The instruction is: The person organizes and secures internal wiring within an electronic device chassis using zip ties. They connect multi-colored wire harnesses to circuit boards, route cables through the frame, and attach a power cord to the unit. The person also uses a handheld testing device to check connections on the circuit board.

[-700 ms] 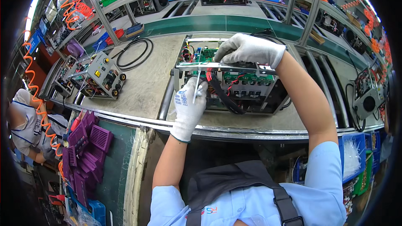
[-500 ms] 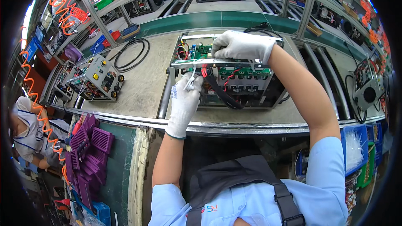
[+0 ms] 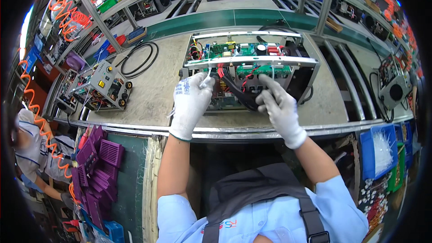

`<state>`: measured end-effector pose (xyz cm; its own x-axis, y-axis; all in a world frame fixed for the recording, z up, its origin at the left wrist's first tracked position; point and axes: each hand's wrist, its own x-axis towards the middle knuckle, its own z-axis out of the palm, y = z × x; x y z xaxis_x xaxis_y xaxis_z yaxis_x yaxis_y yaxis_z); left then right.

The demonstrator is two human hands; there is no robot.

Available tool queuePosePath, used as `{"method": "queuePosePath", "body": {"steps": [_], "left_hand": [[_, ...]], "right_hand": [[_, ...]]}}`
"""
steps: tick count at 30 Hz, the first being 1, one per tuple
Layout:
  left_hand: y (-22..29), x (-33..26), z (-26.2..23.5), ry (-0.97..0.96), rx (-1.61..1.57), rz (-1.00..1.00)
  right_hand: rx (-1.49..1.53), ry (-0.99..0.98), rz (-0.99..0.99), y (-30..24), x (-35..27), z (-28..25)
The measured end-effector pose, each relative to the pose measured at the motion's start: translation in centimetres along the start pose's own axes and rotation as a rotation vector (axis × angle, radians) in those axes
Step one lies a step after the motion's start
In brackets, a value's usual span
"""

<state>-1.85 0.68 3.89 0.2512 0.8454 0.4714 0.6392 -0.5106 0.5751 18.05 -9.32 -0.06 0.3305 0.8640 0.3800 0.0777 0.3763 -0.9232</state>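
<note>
An open-framed electrical unit (image 3: 252, 62) stands on the bench before me, its green circuit boards showing under a metal top rail. My left hand (image 3: 192, 103), in a white glove, is closed at the unit's front left on a white cable tie (image 3: 207, 77). Thin white tails also stick out beside the palm. Gloved too, my right hand (image 3: 282, 113) has its fingers apart in front of the unit, close to a thick black cable bundle (image 3: 238, 91) with red ends. Another white strip (image 3: 272, 73) hangs from the rail above that hand.
To the left stand another open unit (image 3: 102, 85) and a coiled black cable (image 3: 140, 58). Purple plastic panels (image 3: 96, 166) are piled at lower left, near a co-worker (image 3: 42, 146). A blue bin (image 3: 380, 150) of white ties is at right. Orange coiled hoses (image 3: 33, 103) hang at left.
My right hand has come down from the top rail to the unit's front, and its fingers have spread. The left hand stays at the front left with the cable tie.
</note>
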Motion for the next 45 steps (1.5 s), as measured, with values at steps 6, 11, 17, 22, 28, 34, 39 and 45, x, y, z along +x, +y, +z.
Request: {"method": "queuePosePath", "body": {"steps": [6,11,17,22,28,34,39,45], "left_hand": [[1.0,1.5,-2.1,-0.163,0.175,-0.062],[0.3,2.0,-2.6,-0.164,0.262,-0.022],[0.0,1.4,-3.0,-0.161,0.320,-0.021],[-1.2,1.0,-2.6,-0.133,0.368,0.021],[-0.2,1.3,-3.0,-0.160,0.419,-0.031],[1.0,1.7,-3.7,-0.245,0.461,-0.093],[0.8,1.3,-3.3,-0.225,0.357,-0.076],[0.7,-2.6,-0.6,0.078,-0.038,-0.091]], "right_hand": [[0.274,-0.054,0.293,0.2,4.1,4.0],[0.320,-0.182,0.353,0.3,5.4,3.7],[0.402,0.034,0.320,0.3,4.6,7.0],[0.474,0.075,0.298,0.8,4.5,8.1],[0.464,0.049,0.294,0.5,4.6,7.8],[0.511,-0.093,0.372,0.4,5.0,6.0],[0.496,0.047,0.340,0.7,4.6,7.3],[0.501,0.092,0.170,1.6,3.2,7.4]]}}
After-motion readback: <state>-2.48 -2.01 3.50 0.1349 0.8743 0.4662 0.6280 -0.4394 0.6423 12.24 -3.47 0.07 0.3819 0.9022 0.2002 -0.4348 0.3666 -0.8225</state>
